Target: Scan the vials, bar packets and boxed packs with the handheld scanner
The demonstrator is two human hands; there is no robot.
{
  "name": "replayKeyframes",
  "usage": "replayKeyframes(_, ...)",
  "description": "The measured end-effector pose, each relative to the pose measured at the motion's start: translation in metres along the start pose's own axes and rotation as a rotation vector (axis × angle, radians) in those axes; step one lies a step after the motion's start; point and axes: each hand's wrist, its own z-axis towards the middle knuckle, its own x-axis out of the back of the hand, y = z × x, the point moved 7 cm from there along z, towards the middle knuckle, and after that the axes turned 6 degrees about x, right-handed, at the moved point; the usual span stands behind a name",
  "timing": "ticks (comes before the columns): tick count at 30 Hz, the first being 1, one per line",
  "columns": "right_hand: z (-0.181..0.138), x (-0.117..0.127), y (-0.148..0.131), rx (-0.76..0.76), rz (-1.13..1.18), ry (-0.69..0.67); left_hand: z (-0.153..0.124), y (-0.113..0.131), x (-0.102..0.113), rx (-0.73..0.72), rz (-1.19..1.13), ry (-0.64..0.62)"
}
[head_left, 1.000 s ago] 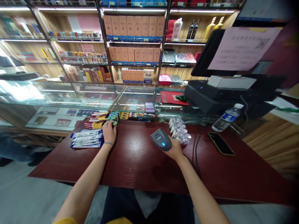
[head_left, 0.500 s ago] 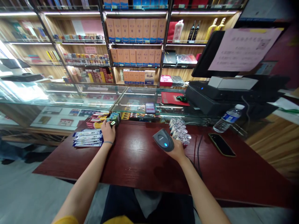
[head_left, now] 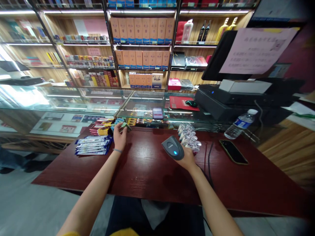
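My right hand (head_left: 187,158) is wrapped round a dark grey barcode scanner (head_left: 173,148) with a lit blue light, held above the table. Between the fingers and thumb of my left hand (head_left: 119,137) is a small green packet (head_left: 125,125), tilted; its exact kind is too small to make out. Right behind that hand stands a group of blue-green packets (head_left: 118,121). To its left lie red and yellow packets (head_left: 100,127) and a stack of blue and white long packets (head_left: 93,145). Several small bottles with clear caps (head_left: 189,135) stand just behind the scanner.
On the right of the dark red table (head_left: 147,177) are a phone (head_left: 233,151), a water bottle (head_left: 240,124) and a black cable (head_left: 209,162). A monitor (head_left: 219,55) stands behind them. A glass counter (head_left: 145,98) borders the table's far edge.
My left hand has moved slightly right, lifting the green packet away from the group and tilting it. My right hand and the scanner have stayed nearly still.
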Motion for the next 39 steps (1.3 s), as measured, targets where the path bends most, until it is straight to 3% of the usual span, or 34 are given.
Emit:
replayKeyframes(4, -0.005, 0.004, 0.005, -0.023, -0.010, -0.003, -0.022, 0.002, -0.063, 0.396, -0.493, -0.243)
replayKeyframes(8, -0.010, 0.009, 0.011, -0.082, -0.017, -0.013, -0.054, 0.002, -0.120, 0.708, -0.824, -0.419)
replayKeyframes(13, -0.013, 0.004, 0.009, -0.097, -0.058, -0.182, -0.084, -0.018, -0.156, 0.969, -0.947, -0.469)
replayKeyframes(18, -0.022, -0.008, 0.001, -0.127, -0.027, -0.370, -0.087, -0.038, -0.157, 0.918, -0.876, -0.469)
replayKeyframes(25, -0.024, -0.015, -0.012, -0.106, -0.032, -0.423, -0.084, -0.043, -0.155, 0.827, -0.819, -0.536)
replayKeyframes(34, -0.024, -0.004, -0.010, -0.067, 0.020, -0.318, -0.085, -0.045, -0.155, 0.862, -0.803, -0.483)
replayKeyframes(39, -0.022, 0.016, 0.004, -0.057, 0.047, -0.218, -0.087, -0.026, -0.161, 0.761, -0.673, -0.533)
